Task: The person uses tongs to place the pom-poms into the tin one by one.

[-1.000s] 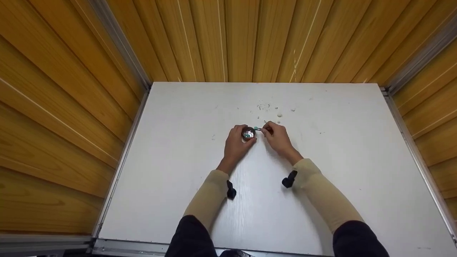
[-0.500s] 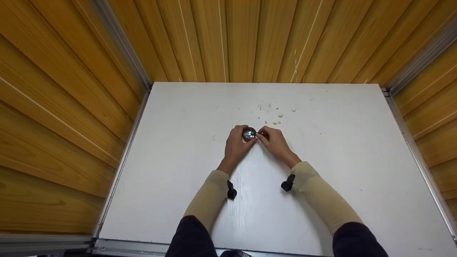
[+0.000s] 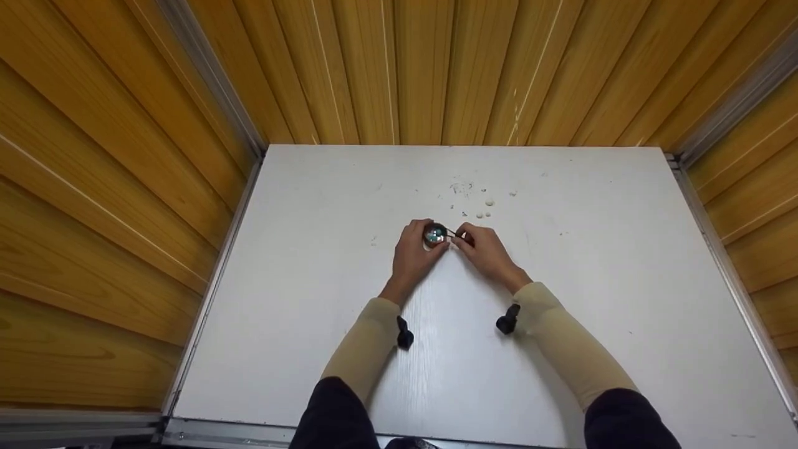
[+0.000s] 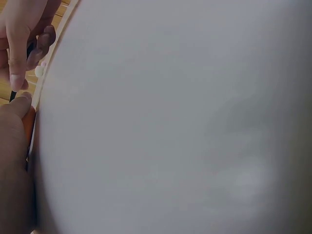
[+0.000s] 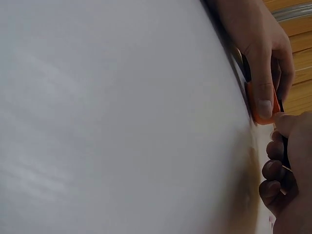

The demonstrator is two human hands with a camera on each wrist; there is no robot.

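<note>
A small round container (image 3: 435,234) stands on the white table, with a shiny inside and teal bits in it. Its side shows orange in the right wrist view (image 5: 251,100). My left hand (image 3: 411,257) grips it around the side, thumb nearest me. To its right, my right hand (image 3: 488,251) pinches a thin dark tool that looks like tweezers (image 3: 453,234). Two slim prongs reach from the fingers to the container's rim, spread slightly apart. Whether the tips touch the teal bits is too small to tell.
Several small whitish bits (image 3: 489,202) and dark specks lie on the white table (image 3: 324,262) beyond the right hand. Wood-look panels (image 3: 418,75) close off the back and both sides. Metal rails (image 3: 215,262) edge the table.
The right hand has brought a teal piece leftward over the container. That piece has left the prongs, which now stand spread at the rim; the hand has drawn back slightly. The left hand stays put.
</note>
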